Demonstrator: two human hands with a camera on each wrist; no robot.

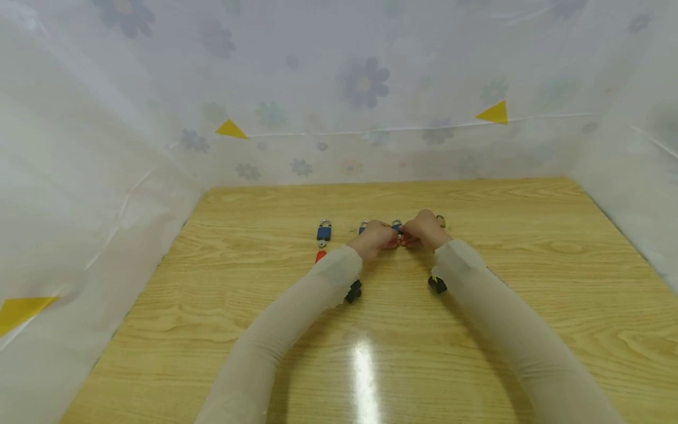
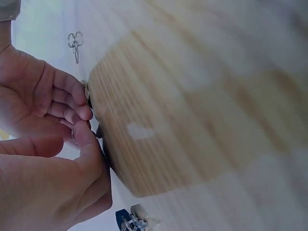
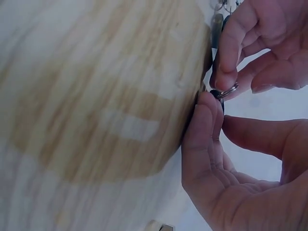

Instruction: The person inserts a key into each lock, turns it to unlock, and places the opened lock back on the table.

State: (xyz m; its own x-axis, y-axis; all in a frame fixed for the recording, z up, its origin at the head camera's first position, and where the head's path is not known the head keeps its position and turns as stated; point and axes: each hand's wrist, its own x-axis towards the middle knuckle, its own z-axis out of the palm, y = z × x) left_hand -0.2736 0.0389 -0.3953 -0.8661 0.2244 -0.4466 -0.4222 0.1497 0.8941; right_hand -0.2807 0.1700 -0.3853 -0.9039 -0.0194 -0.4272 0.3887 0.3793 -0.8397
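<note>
In the head view a blue padlock lies between my hands, its shackle pointing to the back. The thumb and fingers of my right hand close in a pinch on a small dark part there. My left hand meets it from the other side. A metal ring stands out at my left index fingertip, with the left thumb a little apart; I cannot tell whether the left fingers grip it. A second blue padlock shows partly behind my left hand. Beyond my right hand is a brass-coloured padlock.
Farther left lies another blue padlock with a small ring and a red tag in front. Black pieces lie by my left sleeve and right sleeve. A flowered sheet walls the wooden table.
</note>
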